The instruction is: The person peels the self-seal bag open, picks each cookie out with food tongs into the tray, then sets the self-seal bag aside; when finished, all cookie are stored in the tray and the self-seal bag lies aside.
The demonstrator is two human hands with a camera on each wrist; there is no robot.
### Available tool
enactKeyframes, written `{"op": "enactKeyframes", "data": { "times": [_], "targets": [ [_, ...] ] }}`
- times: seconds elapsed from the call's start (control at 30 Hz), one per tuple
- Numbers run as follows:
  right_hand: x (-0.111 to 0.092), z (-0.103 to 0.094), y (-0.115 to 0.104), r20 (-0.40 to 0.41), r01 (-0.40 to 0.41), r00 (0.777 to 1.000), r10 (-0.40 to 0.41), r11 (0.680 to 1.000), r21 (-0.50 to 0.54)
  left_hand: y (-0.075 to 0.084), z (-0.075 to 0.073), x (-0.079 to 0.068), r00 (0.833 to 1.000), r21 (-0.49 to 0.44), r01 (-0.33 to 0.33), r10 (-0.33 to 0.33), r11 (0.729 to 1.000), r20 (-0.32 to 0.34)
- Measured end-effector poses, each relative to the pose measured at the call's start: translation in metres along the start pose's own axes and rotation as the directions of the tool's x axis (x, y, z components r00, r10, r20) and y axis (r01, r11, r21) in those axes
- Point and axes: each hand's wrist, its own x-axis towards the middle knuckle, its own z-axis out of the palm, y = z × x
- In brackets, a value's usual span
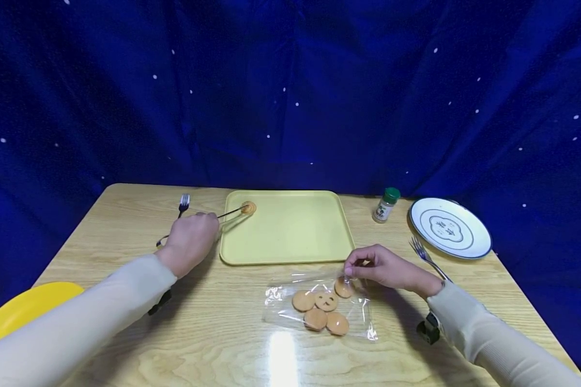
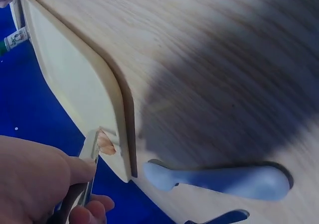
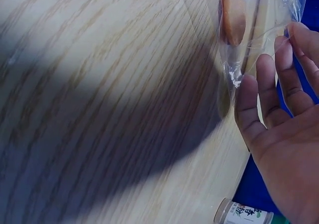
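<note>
My left hand grips slim metal tongs, with a small round cookie at their tip. The cookie is over the far left corner of the pale yellow tray; in the left wrist view the tongs overlap that tray corner. Between thumb and index finger, my right hand pinches the top edge of a clear plastic bag. Several round cookies, one with a smiling face, lie inside the bag. In the right wrist view the other fingers are spread beside the bag's corner.
A fork and a pale-handled utensil lie left of the tray. To its right stand a green-capped spice jar, a white plate and another fork. A yellow plate sits at the near left edge.
</note>
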Motion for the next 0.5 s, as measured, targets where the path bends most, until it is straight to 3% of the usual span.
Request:
{"op": "enactKeyframes", "data": {
  "times": [0.1, 0.2, 0.3, 0.4, 0.5],
  "targets": [
    [0.001, 0.001, 0.001, 0.005, 0.008, 1.000, -0.008, 1.000, 0.004, -0.003, -0.002, 0.002, 0.987, -0.084, 0.067, -0.054, 0.994, 0.150],
    [0.002, 0.002, 0.002, 0.004, 0.021, 1.000, -0.021, 1.000, 0.005, -0.009, -0.006, 0.004, 0.942, -0.167, 0.150, -0.089, 0.975, 0.325],
    [0.003, 0.003, 0.002, 0.001, 0.036, 0.999, -0.036, 0.999, 0.004, -0.015, -0.015, 0.003, 0.905, -0.227, 0.200, -0.091, 0.953, 0.415],
    [0.003, 0.003, 0.002, 0.001, 0.037, 0.999, -0.037, 0.999, 0.004, -0.021, -0.030, -0.001, 0.877, -0.318, 0.249, -0.074, 0.915, 0.475],
    [0.003, 0.001, 0.001, -0.002, 0.031, 1.000, -0.031, 1.000, -0.002, -0.029, -0.046, -0.004, 0.840, -0.469, 0.287, 0.016, 0.835, 0.542]
  ]
}}
